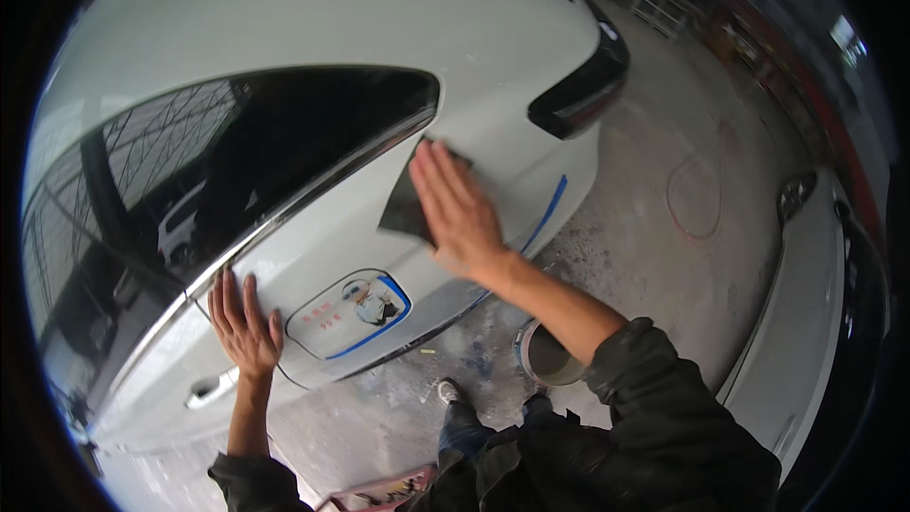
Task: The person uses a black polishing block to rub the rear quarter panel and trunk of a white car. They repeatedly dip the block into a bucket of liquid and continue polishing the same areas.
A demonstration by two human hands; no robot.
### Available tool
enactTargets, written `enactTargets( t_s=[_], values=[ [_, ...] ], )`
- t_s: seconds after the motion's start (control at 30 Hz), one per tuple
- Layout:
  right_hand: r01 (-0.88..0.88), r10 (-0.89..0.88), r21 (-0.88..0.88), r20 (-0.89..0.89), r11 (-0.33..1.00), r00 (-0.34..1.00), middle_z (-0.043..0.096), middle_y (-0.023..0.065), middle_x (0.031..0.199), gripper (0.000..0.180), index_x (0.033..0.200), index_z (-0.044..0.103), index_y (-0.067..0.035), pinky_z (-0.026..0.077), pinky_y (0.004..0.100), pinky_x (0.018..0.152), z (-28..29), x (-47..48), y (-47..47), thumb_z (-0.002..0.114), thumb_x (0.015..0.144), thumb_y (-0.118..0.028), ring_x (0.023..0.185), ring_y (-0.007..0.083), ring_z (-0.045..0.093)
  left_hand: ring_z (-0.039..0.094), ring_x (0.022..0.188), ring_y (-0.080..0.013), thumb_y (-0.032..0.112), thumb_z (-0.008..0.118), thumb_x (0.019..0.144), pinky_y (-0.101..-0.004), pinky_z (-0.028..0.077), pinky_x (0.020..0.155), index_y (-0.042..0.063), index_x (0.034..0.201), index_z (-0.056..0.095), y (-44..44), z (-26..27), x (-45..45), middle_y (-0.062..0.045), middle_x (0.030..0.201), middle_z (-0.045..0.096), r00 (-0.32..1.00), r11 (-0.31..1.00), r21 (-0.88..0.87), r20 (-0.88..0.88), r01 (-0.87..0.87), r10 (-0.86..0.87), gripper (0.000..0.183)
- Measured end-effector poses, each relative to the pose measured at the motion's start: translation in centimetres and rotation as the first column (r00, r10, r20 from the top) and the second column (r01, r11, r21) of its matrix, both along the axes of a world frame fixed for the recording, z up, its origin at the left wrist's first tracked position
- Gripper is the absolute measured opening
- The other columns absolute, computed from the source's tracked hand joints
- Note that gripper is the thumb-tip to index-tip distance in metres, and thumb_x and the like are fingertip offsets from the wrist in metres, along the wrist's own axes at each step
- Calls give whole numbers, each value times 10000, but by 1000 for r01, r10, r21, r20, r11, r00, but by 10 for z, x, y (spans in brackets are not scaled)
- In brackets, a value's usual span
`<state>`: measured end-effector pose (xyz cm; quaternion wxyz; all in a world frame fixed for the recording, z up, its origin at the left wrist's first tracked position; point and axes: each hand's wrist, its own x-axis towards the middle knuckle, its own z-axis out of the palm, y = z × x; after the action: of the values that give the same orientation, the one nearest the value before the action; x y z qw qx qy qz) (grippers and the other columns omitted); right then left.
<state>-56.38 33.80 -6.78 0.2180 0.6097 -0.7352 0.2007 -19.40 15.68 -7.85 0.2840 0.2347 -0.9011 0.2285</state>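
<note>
My right hand (458, 217) presses a dark sheet of what looks like sandpaper (404, 210) flat against the white car's rear quarter panel (498, 149). Its fingers lie together over the sheet, behind the lower rear corner of the side window (334, 107). My left hand (247, 327) rests with spread fingers on the bodywork below the chrome window trim (270, 224), holding nothing. Between and below the hands is the fuel filler door (313, 323), with a cartoon sticker, red writing and blue masking tape (370, 338) along its edge.
More blue tape (547, 210) runs along the panel towards the tail light (576, 103). A bucket (522, 352) stands by my feet. Behind me at right lies a detached pale car panel (789, 327). A thin hose (672, 210) loops over the concrete floor (640, 156).
</note>
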Motion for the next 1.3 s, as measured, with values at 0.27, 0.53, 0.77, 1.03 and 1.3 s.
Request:
enactTargets(
  t_s=[0.27, 0.53, 0.77, 1.03, 1.3],
  values=[
    [265, -212, -150, 300, 952, 930, 130, 336, 1722, 1052, 1627, 174, 132, 136, 540, 1325, 8, -1, -34, 740, 926, -412, 1617, 476, 126, 235, 1617, -386, 363, 692, 958, -519, 165, 1335, 64, 1597, 435, -7, 61, -56, -225, 1722, 291, 857, 955, 240, 442, 172, -266, 751],
    [175, -105, -216, 298, 961, 949, 85, 326, 1738, 1155, 1640, 147, 123, 117, 537, 1325, -15, -36, -9, 788, 860, -439, 1630, 469, 80, 211, 1625, -393, 390, 658, 1000, -521, 174, 1327, 104, 1651, 341, -10, 71, -87, -230, 1733, 260, 807, 930, 233, 466, 283, -362, 778],
    [84, -41, -180, 229, 980, 973, 115, 283, 1752, 992, 1651, 187, 88, 100, 525, 1335, -85, -42, 22, 702, 918, -338, 1638, 437, 92, 277, 1592, -452, 453, 468, 1093, -569, 215, 1297, 61, 1633, 360, -19, 61, -82, -282, 1692, 325, 813, 937, 126, 468, 326, -346, 676],
    [58, 47, -322, 309, 945, 950, 189, 269, 1741, 898, 1632, 283, 78, 99, 490, 1342, -8, -59, -12, 649, 929, -344, 1635, 397, 147, 294, 1580, -475, 466, 419, 1105, -597, 245, 1274, 45, 1624, 369, -20, 62, -78, -302, 1677, 340, 813, 945, 96, 487, 314, -319, 670],
    [-28, 116, -263, 327, 964, 938, 201, 239, 1748, 861, 1635, 301, 60, 114, 515, 1333, -42, -65, 18, 640, 943, -324, 1637, 393, 158, 305, 1580, -458, 458, 427, 1098, -578, 233, 1289, 84, 1627, 379, -17, 59, -80, -276, 1684, 346, 827, 946, 110, 462, 305, -320, 649]
  ],
)
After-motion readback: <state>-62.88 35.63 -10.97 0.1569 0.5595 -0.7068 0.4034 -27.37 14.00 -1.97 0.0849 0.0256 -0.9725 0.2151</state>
